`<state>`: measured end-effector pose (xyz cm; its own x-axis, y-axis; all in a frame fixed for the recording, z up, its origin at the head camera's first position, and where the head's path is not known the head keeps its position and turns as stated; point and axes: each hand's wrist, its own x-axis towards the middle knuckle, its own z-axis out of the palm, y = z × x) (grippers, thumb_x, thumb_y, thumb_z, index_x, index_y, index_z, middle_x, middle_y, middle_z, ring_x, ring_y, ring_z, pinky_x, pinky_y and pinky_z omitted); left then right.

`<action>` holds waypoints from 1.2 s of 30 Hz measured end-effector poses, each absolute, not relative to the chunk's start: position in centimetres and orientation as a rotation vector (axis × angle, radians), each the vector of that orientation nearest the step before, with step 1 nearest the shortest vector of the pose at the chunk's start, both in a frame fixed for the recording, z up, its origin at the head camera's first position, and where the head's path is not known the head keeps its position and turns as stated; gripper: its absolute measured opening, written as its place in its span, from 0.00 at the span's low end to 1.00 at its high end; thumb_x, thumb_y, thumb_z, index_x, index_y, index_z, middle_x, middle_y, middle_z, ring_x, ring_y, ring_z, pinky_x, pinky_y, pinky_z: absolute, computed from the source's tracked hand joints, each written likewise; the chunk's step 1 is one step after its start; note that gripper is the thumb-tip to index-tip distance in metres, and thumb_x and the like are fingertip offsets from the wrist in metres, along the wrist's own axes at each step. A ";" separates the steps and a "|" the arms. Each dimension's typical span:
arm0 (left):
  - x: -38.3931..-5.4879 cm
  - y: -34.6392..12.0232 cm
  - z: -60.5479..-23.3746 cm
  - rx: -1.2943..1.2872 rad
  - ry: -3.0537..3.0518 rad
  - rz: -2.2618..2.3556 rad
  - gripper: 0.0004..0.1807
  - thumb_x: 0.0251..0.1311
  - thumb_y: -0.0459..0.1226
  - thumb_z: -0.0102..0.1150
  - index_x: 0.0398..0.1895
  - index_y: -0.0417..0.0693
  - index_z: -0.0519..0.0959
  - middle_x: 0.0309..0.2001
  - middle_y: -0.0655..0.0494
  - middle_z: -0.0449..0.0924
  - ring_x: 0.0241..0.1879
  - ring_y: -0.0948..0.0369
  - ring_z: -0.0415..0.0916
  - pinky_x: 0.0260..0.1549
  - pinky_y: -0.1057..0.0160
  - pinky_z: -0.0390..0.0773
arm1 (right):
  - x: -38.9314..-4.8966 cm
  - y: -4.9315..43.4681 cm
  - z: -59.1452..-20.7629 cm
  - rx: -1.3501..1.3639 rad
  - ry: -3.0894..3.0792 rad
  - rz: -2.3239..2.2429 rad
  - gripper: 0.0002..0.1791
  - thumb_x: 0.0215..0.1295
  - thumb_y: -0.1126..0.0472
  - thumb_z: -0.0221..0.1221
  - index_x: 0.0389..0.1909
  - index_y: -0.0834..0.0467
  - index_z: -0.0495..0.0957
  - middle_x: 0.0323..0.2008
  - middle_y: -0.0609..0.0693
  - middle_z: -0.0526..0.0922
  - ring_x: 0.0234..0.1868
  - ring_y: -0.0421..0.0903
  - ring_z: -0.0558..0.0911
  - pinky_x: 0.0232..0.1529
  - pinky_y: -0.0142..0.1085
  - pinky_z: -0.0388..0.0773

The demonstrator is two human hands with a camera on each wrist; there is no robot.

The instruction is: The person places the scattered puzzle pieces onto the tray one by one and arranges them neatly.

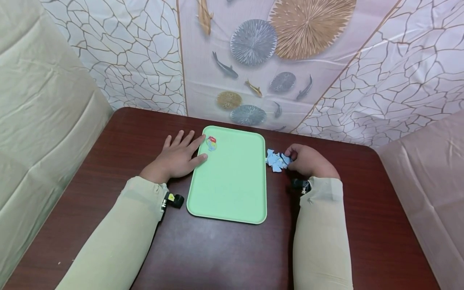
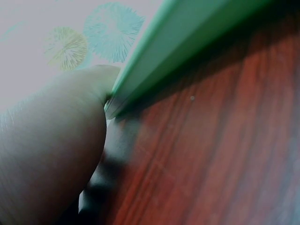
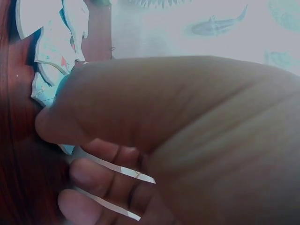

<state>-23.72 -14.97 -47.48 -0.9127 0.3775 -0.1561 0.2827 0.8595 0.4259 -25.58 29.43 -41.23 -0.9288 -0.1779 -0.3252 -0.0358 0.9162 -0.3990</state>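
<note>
Dark table [image 1: 214, 257] in my head view carries a green tray [image 1: 230, 185], with blue puzzle pieces [image 1: 276, 162] at its right side and the left hand [image 1: 176, 158] spread on its left edge. Left wrist shows me that hand against the tray; right wrist, the right hand [image 3: 150, 117] pinching a piece.

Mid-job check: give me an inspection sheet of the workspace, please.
Surface: dark reddish-brown wood-look tabletop.
Job's things: green tray; multicoloured piece, perhaps several joined, in its far left corner; overlapping pile of pale blue pieces just right of the tray.
Clutter: nothing seen beyond a small pale speck near the left sleeve.
Hands: left hand spread, thumb and forefinger on the tray's left rim; right hand appears to pinch a piece at the pile.
Cables: nothing seen.
Surroundings: patterned backdrop behind, pale cloth at both sides.
</note>
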 end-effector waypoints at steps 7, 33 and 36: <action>-23.6 -14.9 -47.4 0.497 2.800 0.599 0.44 0.85 0.71 0.35 0.95 0.72 0.41 0.95 0.45 0.35 0.93 0.37 0.25 0.86 0.25 0.28 | -25.6 29.3 -40.7 -0.149 2.761 -0.562 0.19 0.69 0.68 0.66 0.59 0.58 0.80 0.51 0.60 0.82 0.51 0.58 0.80 0.52 0.50 0.80; -23.6 -14.9 -47.3 0.494 2.796 0.604 0.44 0.86 0.69 0.37 0.96 0.71 0.42 0.95 0.44 0.35 0.93 0.37 0.25 0.86 0.25 0.28 | -25.5 27.0 -39.1 -0.386 3.156 -0.816 0.20 0.69 0.67 0.70 0.61 0.63 0.84 0.53 0.62 0.82 0.50 0.60 0.88 0.57 0.55 0.87; -23.5 -14.9 -47.1 0.497 2.789 0.607 0.44 0.86 0.70 0.36 0.96 0.71 0.41 0.95 0.44 0.34 0.93 0.36 0.25 0.85 0.25 0.27 | -25.6 26.3 -39.3 -0.408 3.179 -0.868 0.20 0.69 0.67 0.72 0.61 0.64 0.85 0.52 0.61 0.82 0.48 0.58 0.89 0.55 0.53 0.87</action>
